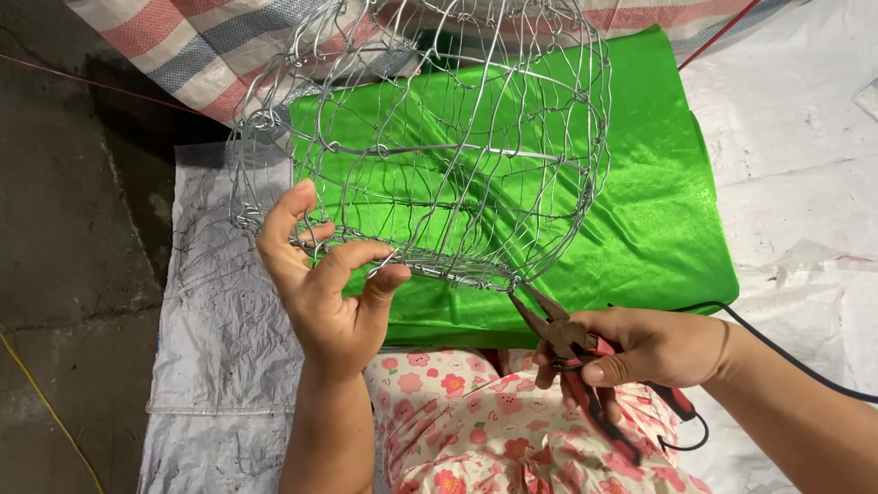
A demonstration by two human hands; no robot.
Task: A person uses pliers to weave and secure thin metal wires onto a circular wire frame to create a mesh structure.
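Observation:
A rounded frame of bent silver wire (439,137) hangs in front of me over a sheet of shiny green fabric (658,201). My left hand (320,284) grips the frame's lower rim, thumb and fingers pinched around the wire. My right hand (649,348) holds red-handled pliers (572,352), and their jaw tips touch the rim at its lower right, near a wire joint. My lap, in pink flowered cloth (457,412), lies below both hands.
A white woven plastic sheet (219,366) covers the ground under me and to the right. A red, white and blue striped tarp (192,46) lies at the top left. A black cable (796,361) runs past my right wrist. Dark concrete floor (64,274) is on the left.

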